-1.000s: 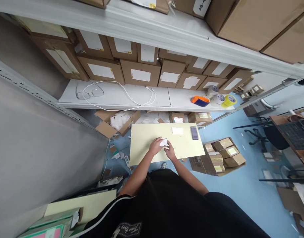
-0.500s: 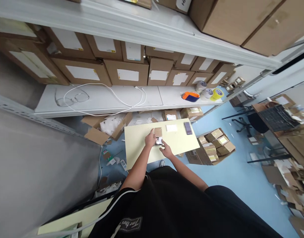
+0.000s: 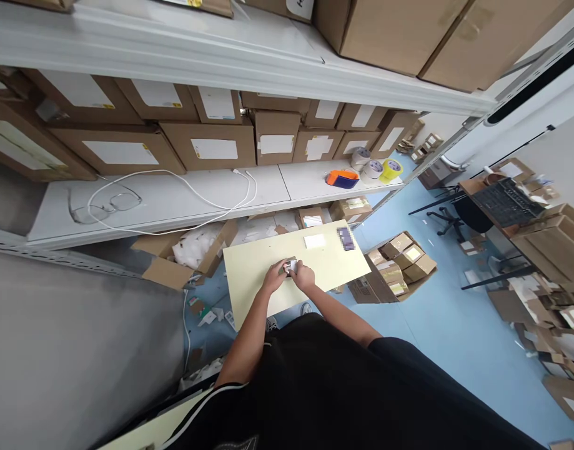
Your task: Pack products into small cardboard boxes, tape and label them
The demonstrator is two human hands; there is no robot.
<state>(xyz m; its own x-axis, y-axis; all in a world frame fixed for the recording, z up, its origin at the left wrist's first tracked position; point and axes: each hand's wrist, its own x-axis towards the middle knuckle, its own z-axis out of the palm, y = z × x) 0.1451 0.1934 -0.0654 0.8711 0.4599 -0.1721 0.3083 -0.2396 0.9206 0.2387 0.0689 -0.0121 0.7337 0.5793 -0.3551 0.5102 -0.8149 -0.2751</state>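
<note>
Close to the front edge of a pale yellow board [image 3: 249, 272], my left hand [image 3: 274, 277] grips a small cardboard box [image 3: 290, 267] from its left side. My right hand [image 3: 304, 276] is closed on the right side of the same box, thumb over its top. A white patch and a dark part show between the fingers; the rest of the box is covered by the hands. Beyond them on the board lie a white stack of paper or labels [image 3: 314, 241] and, at the far right, a dark blurred-out flat object [image 3: 346, 239].
A shelf [image 3: 268, 190] behind holds labelled cartons [image 3: 215, 149], a white cable [image 3: 193, 187], glasses [image 3: 125, 201], an orange-and-blue tape dispenser [image 3: 341, 179] and tape rolls [image 3: 373, 169]. An open carton with white filling [image 3: 195, 248] stands left, a carton of packed boxes [image 3: 403, 265] right.
The brown cardboard part that stood out beyond my hands no longer shows. Both hands have drawn closer together around the box, nearer the board's front edge. The view has shifted right.
</note>
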